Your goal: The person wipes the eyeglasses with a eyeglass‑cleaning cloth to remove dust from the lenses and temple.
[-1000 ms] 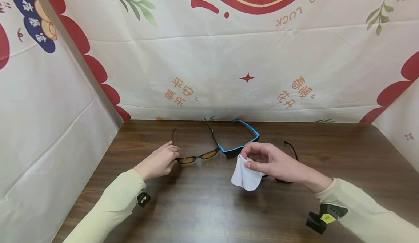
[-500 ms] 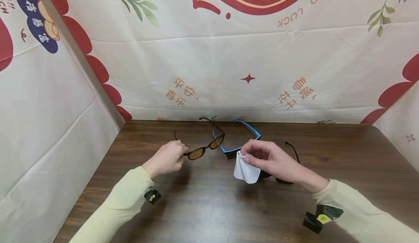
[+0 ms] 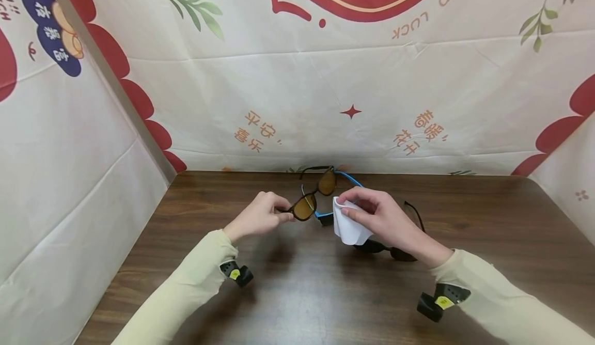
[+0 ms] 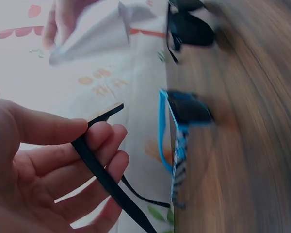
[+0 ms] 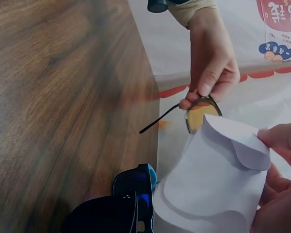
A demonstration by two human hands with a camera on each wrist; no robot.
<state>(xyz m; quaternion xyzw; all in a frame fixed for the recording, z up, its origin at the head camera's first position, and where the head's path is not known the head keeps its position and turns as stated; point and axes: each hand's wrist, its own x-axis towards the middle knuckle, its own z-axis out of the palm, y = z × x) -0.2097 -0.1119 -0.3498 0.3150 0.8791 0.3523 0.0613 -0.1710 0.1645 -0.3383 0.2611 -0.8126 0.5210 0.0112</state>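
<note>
My left hand [image 3: 261, 214] pinches a pair of dark-framed sunglasses with amber lenses [image 3: 304, 207] near one hinge, between thumb and fingers. The glasses are tilted above the table, temples spread. In the left wrist view a black temple [image 4: 104, 177] runs across the fingers. A white cloth [image 3: 349, 225] hangs from my right hand [image 3: 382, 216], pinched between thumb and fingertips. It appears folded in the right wrist view, where the cloth [image 5: 211, 179] covers part of the amber glasses. A gap separates cloth and lenses in the head view.
Blue-framed sunglasses [image 4: 184, 109] rest on the wooden table [image 3: 297, 298] behind the hands. Black sunglasses [image 3: 402, 254] lie on the table under the right hand, partly covered by it. A printed white curtain [image 3: 297, 87] stands along the table's back edge.
My left hand has lifted the amber sunglasses off the table and carried them right, turning the lenses upward. The right hand with the cloth has risen slightly, uncovering more of the black sunglasses.
</note>
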